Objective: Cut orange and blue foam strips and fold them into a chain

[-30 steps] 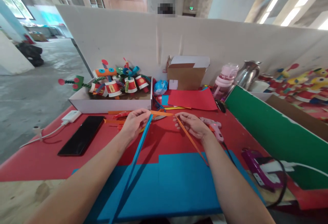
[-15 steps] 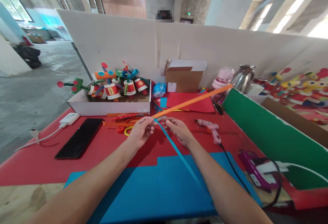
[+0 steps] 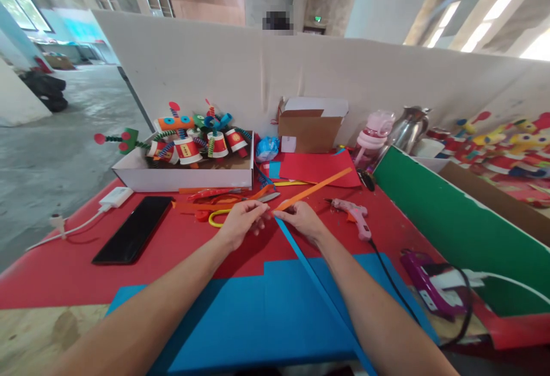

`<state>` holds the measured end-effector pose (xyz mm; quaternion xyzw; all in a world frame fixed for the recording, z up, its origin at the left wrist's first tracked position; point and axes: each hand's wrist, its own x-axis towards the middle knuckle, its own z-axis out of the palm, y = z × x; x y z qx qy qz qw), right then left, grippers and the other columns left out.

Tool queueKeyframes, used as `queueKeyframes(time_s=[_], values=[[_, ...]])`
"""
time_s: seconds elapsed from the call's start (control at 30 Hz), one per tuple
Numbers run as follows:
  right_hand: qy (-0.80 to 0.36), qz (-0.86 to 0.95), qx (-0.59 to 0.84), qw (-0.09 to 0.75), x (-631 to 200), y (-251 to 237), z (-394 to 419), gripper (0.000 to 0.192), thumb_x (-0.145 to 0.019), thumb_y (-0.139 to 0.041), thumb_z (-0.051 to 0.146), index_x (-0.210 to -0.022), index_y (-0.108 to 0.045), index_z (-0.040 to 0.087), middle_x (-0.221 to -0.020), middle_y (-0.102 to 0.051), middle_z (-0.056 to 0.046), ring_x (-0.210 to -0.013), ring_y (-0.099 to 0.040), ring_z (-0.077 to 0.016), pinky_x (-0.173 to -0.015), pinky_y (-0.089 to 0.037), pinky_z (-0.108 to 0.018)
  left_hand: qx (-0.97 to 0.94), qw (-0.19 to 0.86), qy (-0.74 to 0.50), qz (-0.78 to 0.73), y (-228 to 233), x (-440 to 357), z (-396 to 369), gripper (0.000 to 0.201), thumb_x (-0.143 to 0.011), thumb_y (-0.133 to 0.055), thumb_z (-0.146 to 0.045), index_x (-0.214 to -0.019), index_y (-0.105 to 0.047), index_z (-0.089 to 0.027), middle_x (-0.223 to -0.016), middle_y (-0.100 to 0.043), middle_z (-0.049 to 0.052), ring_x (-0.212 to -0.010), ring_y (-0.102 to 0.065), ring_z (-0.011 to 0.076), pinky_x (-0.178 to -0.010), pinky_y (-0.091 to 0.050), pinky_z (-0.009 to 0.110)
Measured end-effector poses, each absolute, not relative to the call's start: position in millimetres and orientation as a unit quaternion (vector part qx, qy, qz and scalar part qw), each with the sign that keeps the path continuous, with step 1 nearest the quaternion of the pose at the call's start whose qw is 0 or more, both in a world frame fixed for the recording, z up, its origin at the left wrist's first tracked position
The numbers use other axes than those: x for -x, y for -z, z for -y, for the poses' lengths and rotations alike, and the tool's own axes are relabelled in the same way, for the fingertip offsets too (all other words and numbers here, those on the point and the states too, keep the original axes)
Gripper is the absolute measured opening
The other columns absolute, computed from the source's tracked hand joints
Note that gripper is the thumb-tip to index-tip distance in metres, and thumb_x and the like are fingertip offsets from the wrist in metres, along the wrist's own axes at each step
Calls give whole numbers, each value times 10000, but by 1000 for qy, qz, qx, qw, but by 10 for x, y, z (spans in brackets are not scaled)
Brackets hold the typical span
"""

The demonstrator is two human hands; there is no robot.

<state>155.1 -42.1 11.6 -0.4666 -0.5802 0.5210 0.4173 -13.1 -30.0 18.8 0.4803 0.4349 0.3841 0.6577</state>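
Note:
An orange paper strip and a blue paper strip meet at an angle, their ends overlapping at the corner. My right hand is closed, pinching both strips at this corner between thumb and fingers. The orange strip points away to the right; the blue one runs down toward me beside my right forearm. Just left of the corner, my left hand has thumb and forefinger pressed together; what they hold, if anything, is hidden. Behind my left hand lie yellow-handled scissors and orange strips.
A pink glue gun lies to the right, its black cord trailing toward a purple power strip. Blue sheets cover the near edge. A phone and a white box of paper-cup figures are left; a green panel stands right.
The corner of the strips has moved right and toward me, from my left hand's fingers into my right hand's grip. The orange strip now reaches less far to the right.

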Motion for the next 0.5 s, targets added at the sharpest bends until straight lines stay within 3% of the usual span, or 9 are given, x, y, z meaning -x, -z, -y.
queueKeyframes(time_s=[0.13,0.5], values=[[-498,610,478,389,-1559,-81,407,305,-674,-704,467,-694,-675,164,-712,-702,-22,-684,-615,-174,-645,-476,-283,-537,630,-354,-435,-175,141,290,185,-658,-702,-300,-690,-615,-139,-591,-631,15,-458,-539,82,-395,-423,170],[-542,596,452,381,-1591,-46,396,181,-654,-719,287,-770,-650,165,-786,-698,-27,-758,-641,-166,-744,-487,-309,-575,616,-312,-439,-161,160,277,178,-720,-643,-307,-668,-583,-147,-589,-614,7,-453,-537,88,-363,-405,169]])
